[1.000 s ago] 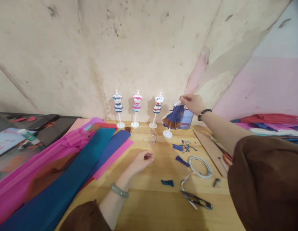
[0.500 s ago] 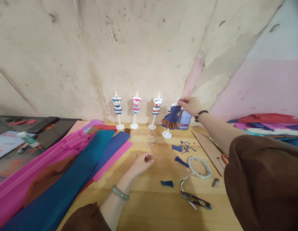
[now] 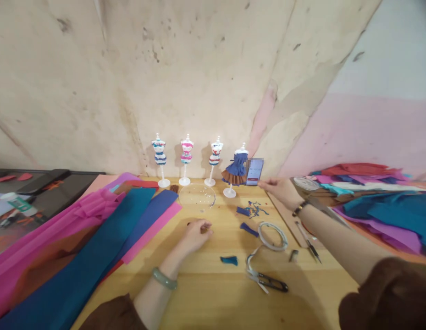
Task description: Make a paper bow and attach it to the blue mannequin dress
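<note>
My left hand [image 3: 198, 234] rests over the middle of the table, its fingers curled loosely inward and nothing visible in them. My right hand [image 3: 280, 191] is just right of and below a phone [image 3: 255, 171] propped at the wall; its fingertips are together with nothing to be seen between them. Left of the phone stands a small white mannequin in a blue and brown pleated dress [image 3: 238, 167]. Three more mannequins stand in line: one with red and blue bands [image 3: 215, 156], one with pink bands [image 3: 186, 153], one with blue bands [image 3: 159, 155].
Long coloured crepe sheets [image 3: 92, 247] cover the left side. A clear round plate [image 3: 198, 196], blue scraps [image 3: 257, 209], a tape ring [image 3: 273, 236], thread snips [image 3: 273, 282] and a teal scrap [image 3: 229, 261] lie on the table. Folded cloth [image 3: 367, 183] is stacked at right.
My right hand has let go of the dressed mannequin and drawn back down and right. The mannequin stays standing. My left hand keeps its pose. The view has turned slightly right.
</note>
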{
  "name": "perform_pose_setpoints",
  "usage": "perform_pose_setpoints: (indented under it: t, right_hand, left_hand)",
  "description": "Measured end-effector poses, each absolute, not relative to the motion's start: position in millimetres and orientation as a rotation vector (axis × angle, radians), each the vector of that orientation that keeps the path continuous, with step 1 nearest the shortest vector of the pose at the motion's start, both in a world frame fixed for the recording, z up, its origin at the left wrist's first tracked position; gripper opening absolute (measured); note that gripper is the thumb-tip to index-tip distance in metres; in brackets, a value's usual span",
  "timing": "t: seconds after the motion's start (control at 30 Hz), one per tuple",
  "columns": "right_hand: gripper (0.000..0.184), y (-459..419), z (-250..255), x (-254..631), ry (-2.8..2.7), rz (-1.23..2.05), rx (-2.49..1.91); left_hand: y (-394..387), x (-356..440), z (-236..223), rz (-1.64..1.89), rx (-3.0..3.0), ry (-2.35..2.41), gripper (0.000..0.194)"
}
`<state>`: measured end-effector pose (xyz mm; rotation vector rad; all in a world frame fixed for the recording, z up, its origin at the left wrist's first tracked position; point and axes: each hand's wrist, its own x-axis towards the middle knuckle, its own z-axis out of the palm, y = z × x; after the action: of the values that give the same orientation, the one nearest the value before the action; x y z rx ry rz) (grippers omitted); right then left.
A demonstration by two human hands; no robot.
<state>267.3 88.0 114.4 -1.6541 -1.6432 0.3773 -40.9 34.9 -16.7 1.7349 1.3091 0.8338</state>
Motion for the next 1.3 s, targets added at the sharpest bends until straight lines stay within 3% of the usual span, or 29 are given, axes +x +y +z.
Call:
perform_pose_setpoints:
  t: [0.2,0.4,0.67,0.87,1.13,1.3]
  right_hand:
    - [0.045,41,65,266,-1.866,0.431,-1.759]
    - [0.012,37,33,252,-2.134,0.444,-1.818]
    - [0.042,24,13,233,-2.17,0.348,-1.891]
    - [0.043,14,13,229,-1.966,0.507,-1.73]
    - [0.035,-3,21,204,-1.526,0.898,-1.334]
    - [0.04,-14,21,183,-1.182,1.105,-1.119]
  left_hand:
    - [28,-29,-8,0.752,1.918,1.387,0.016]
    - [13,-19,13,0.538,2.073,1.35,0.025]
    - [-5,-9,28,0.276,2.094,1.24,0.027]
    - [-17,2,25,0.296,2.129,1.232,0.006]
    - [-13,2,15,0.492,1.913,1.177,0.01]
    - [3,-3,19,0.706,1.585,1.198,0.011]
